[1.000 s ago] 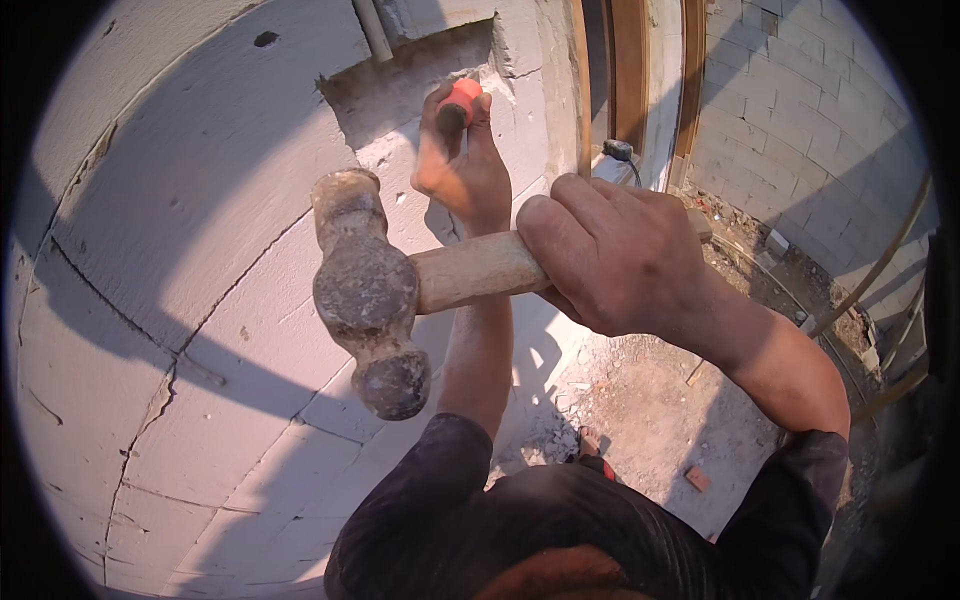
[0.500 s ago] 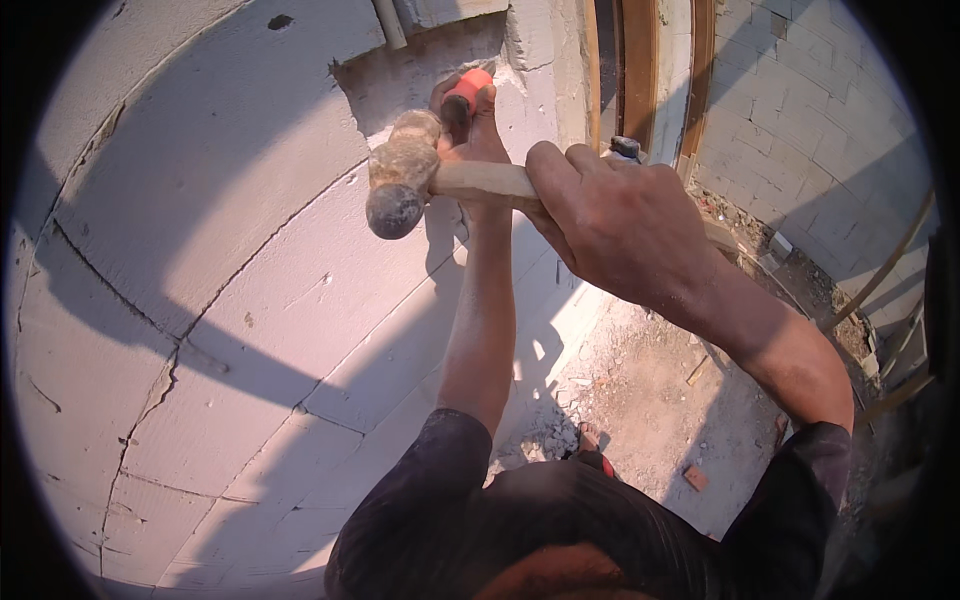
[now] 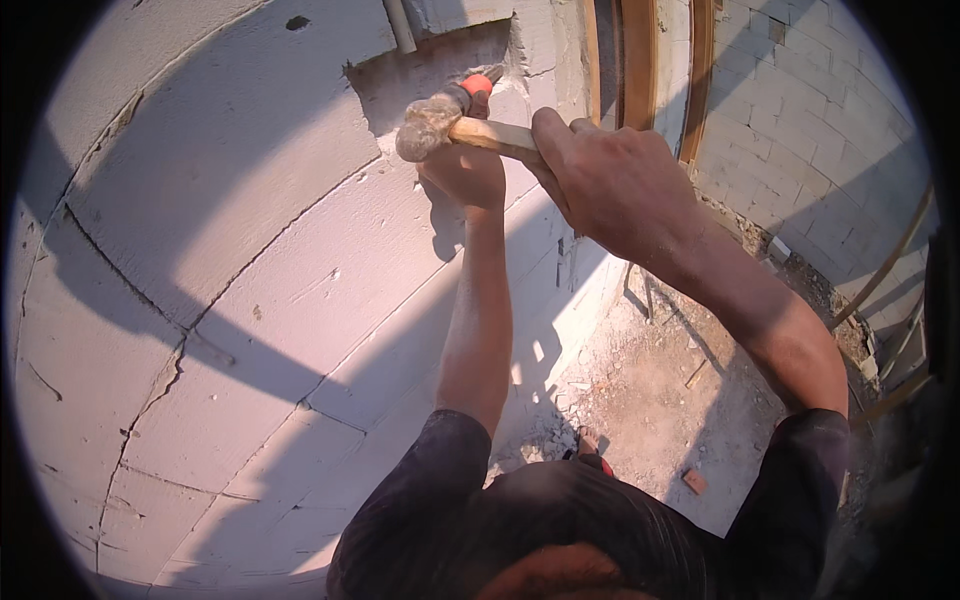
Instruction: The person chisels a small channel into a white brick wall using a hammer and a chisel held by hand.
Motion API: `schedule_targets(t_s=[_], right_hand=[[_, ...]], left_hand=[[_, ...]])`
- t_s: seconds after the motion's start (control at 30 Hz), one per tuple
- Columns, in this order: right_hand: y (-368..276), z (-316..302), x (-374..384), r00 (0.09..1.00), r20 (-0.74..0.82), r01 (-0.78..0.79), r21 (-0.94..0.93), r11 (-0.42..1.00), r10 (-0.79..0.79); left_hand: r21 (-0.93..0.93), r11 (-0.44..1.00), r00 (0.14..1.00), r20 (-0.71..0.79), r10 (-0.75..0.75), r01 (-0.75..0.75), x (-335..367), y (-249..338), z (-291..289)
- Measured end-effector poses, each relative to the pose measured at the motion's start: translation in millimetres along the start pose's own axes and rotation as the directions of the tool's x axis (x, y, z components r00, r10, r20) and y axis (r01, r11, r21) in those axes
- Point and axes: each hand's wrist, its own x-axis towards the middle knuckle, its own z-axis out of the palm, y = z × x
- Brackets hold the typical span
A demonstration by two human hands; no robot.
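My right hand (image 3: 625,195) is closed around the wooden handle of a hammer (image 3: 495,137). The dusty, rounded hammer head lies over the back end of a red-and-black-handled chisel (image 3: 477,86), close to or touching it; I cannot tell which. Wrapped round the chisel is my left hand (image 3: 465,178), partly covered by the hammer. The chisel points up and right, its metal tip at the right side of a rectangular recess (image 3: 415,75) cut in the pale block wall (image 3: 290,240).
A grey pipe (image 3: 400,25) comes down to the recess's upper edge. Brown wooden frame posts (image 3: 637,65) stand right of it. Below, rubble and dust cover the ground (image 3: 650,400), with a brick piece (image 3: 694,481). Another block wall (image 3: 800,110) rises at right.
The hammer head has moved up and slightly right, onto the chisel's back end. My right hand has risen a little with it. The left hand still grips the chisel.
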Motion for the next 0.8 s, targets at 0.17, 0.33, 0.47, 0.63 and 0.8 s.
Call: schedule_targets(t_s=[0.17, 0.33, 0.47, 0.63, 0.8], right_hand=[[-30, 6, -56, 0.93, -0.368, 0.131, 0.35, 0.928, 0.008], [-26, 36, -102, 0.932, -0.253, -0.083, 0.547, 0.833, 0.259], [-7, 42, -141, 0.82, -0.17, -0.325, 0.648, 0.688, 0.547], [9, 50, -151, 0.721, -0.154, -0.328, 0.783, 0.528, 0.676], [29, 59, -155, 0.754, -0.119, -0.314, 0.798, 0.514, 0.645]], left_hand=[[-0.22, 0.949, 0.969, 0.146, -0.198, 0.227, -6, 7, 8], [-0.116, 0.926, 0.818, 0.44, 0.371, -0.358, -7, 4, 22], [-0.198, 0.934, 0.749, 0.558, 0.357, -0.297, 2, 21, 50], [-0.209, 0.79, 0.604, 0.541, 0.585, -0.577, 16, 15, 74], [-0.196, 0.778, 0.675, 0.402, 0.619, -0.597, 27, 24, 62]])
